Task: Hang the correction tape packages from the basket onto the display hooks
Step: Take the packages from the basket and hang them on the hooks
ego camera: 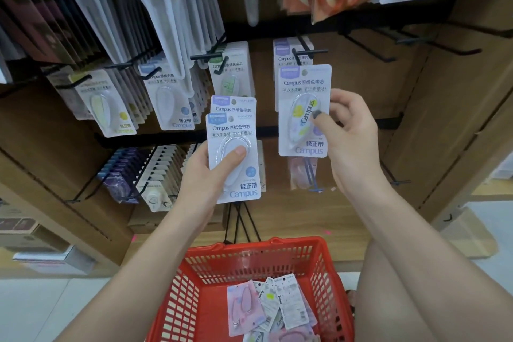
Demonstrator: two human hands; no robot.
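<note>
Fingers of left hand [211,172] grip seemingly two packages [234,158]; right hand [349,130] pinches another package [304,111].

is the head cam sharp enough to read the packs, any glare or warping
Head view: print on the package in the right hand and the stack in the left hand reads clearly; the packages in the red basket are softer and small; wide-angle bending curves the shelf edges near the corners; lighting is flat and even, with mild sheen on the clear folders at top.

glossy plastic-and-card packages [304,111], red plastic basket [251,255], black metal hooks [309,52]
</note>
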